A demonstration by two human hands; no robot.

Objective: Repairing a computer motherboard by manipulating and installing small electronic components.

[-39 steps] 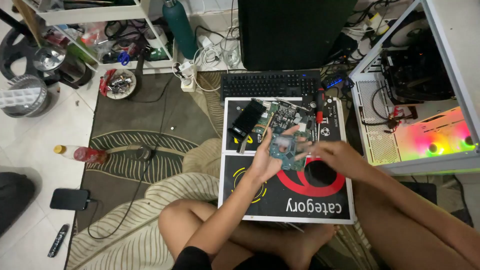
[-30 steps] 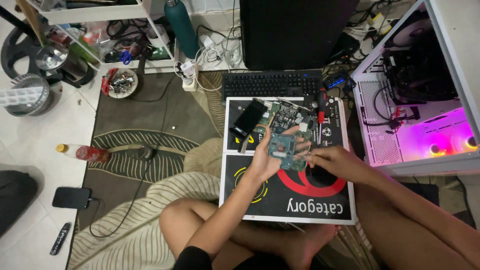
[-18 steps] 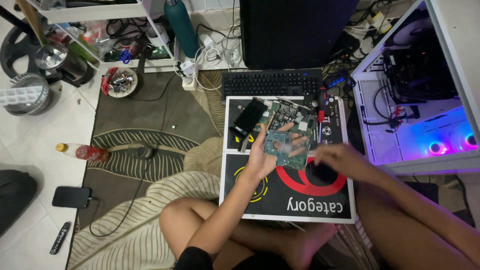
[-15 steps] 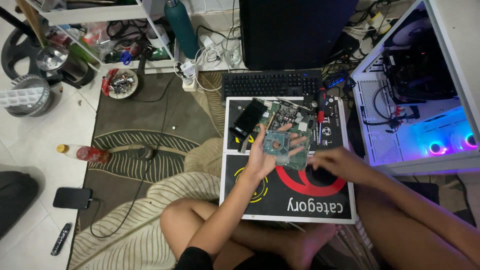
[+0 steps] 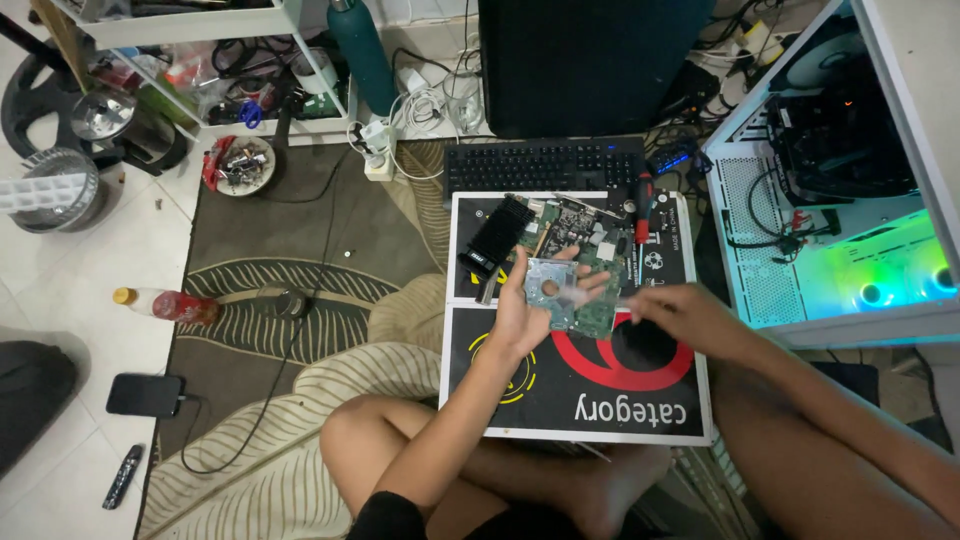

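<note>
Seen from above, seated cross-legged on a patterned rug (image 5: 300, 300) over white tiled floor (image 5: 70, 280). Along the top edge, a large dark monitor (image 5: 585, 60); to the right, an open white computer case (image 5: 830, 200) glowing green and blue inside. At upper left, a low white shelf (image 5: 190, 25) crowded with cables and clutter, a teal bottle (image 5: 355, 45) standing beside it.

In front of the knees, a black board with red and yellow markings (image 5: 575, 385), serving as the surface. Just beyond its far edge, a black keyboard (image 5: 545, 165). On its far half, a black graphics card (image 5: 495, 235) and a green circuit board (image 5: 585, 225) lying side by side.

Above the surface's middle, a small hard drive (image 5: 560, 295), circuit side up, gripped in the left hand (image 5: 525, 315), fingers wrapped round its edges. Right hand (image 5: 680, 315) just beside the drive, motion-blurred, fingers pinched narrow; what is between them, impossible to tell.

Off to the left on the tiles, a red-capped drink bottle (image 5: 165, 303), a dark phone (image 5: 145, 394) and a remote (image 5: 122, 476).
</note>
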